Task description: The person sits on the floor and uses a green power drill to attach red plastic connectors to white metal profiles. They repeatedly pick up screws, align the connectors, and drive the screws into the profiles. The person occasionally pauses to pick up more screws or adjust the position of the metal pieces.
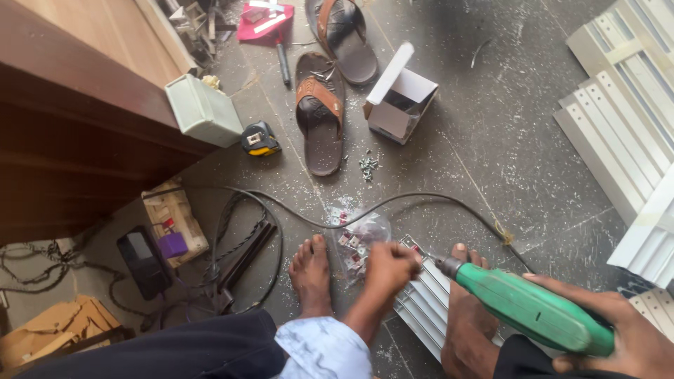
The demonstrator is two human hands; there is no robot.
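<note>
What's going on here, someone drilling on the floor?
A person sits on a dark floor with bare feet out. The right hand grips a green electric drill, its tip aimed at a ribbed white metal strip lying by the feet. The left hand is closed at the strip's top end, beside a clear bag of small fittings. A black cable snakes past; sandals, a tape measure and an open box lie beyond.

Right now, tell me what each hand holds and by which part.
Right hand grips the green electric drill by its rear body. Left hand sits at the drill's tip; what it pinches cannot be told.
</note>
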